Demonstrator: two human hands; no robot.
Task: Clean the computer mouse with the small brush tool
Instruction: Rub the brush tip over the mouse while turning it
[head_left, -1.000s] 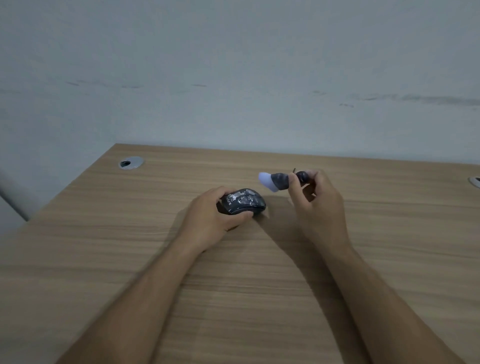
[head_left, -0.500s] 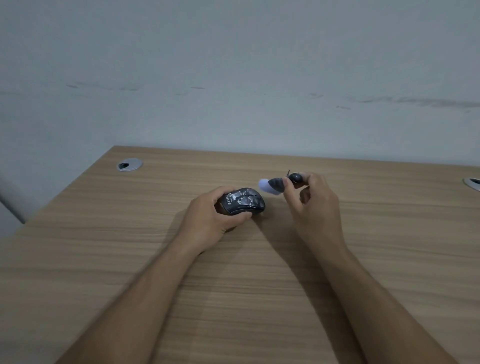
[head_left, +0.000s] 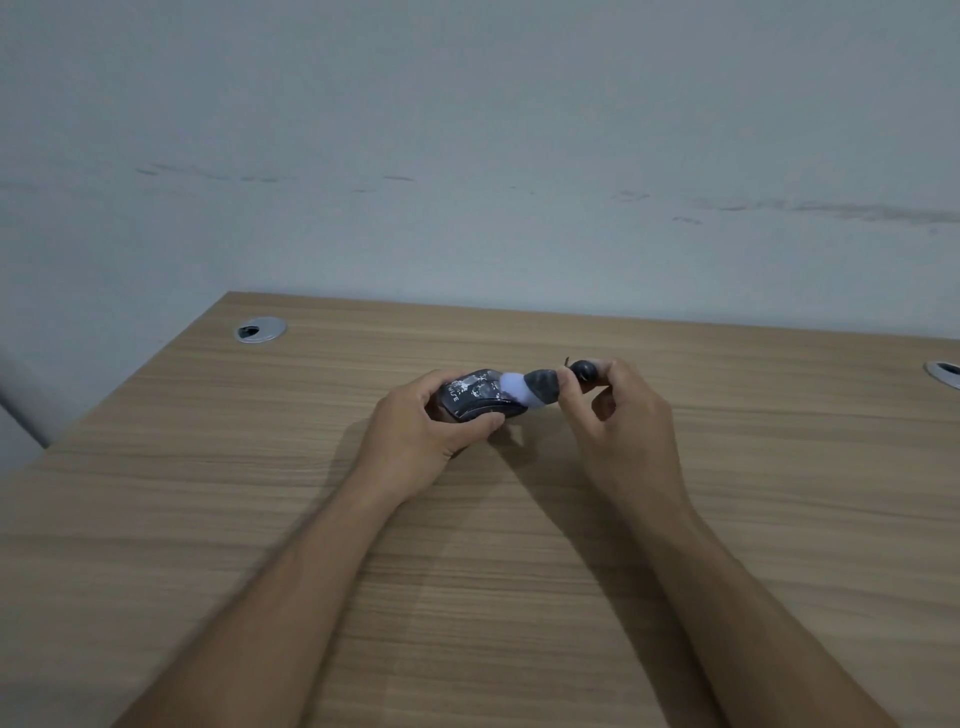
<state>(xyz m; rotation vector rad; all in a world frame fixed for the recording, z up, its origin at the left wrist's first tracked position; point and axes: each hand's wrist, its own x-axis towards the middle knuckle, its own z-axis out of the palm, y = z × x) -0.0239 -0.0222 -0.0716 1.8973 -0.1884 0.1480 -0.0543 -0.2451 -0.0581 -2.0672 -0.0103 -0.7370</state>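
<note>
A dark computer mouse (head_left: 474, 397) with a white speckled pattern rests on the wooden desk (head_left: 363, 545) near its middle. My left hand (head_left: 421, 436) grips the mouse from the left, thumb along its near side. My right hand (head_left: 618, 415) pinches a small brush tool (head_left: 540, 387) with a dark grey body and a pale, soft tip. The pale tip touches the mouse's right end. A dark round knob on the tool sticks out above my right fingers.
Two round metal cable grommets are set into the desk, one at the back left (head_left: 261, 330) and one at the right edge (head_left: 944, 371). A pale grey wall (head_left: 467, 156) rises directly behind the desk's far edge.
My right hand has brought the brush leftward and down, from a gap beside the mouse until its pale tip touches the mouse. My left hand has kept hold of the mouse.
</note>
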